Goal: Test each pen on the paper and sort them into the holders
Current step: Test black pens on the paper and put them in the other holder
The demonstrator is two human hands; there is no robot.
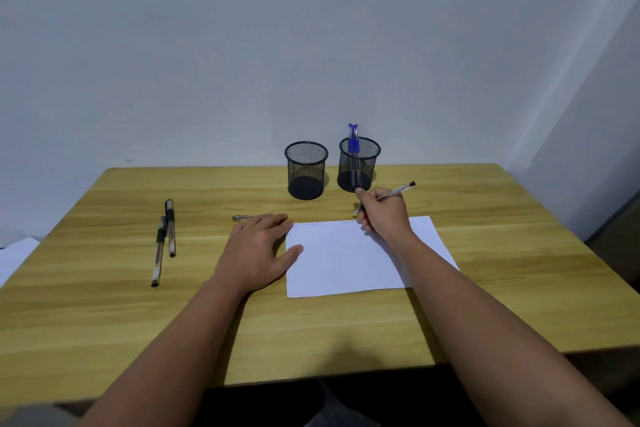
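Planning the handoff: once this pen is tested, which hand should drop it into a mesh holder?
Right. The right hand already grips the clear black-tipped pen beside the black mesh holders; the left hand is flat, steadying the white paper.

Landmark: paper (346, 260) on the table (485, 288).
Behind paper: two mesh holders (306, 170), (359, 165) stand side by side, a narrow gap between them.
Left of paper: left hand (258, 253) lies flat at its edge; beyond it, bare wood, then two pens (164, 239).
Right of paper: open tabletop.
Far edge: right hand (382, 215) with pen (398, 191).
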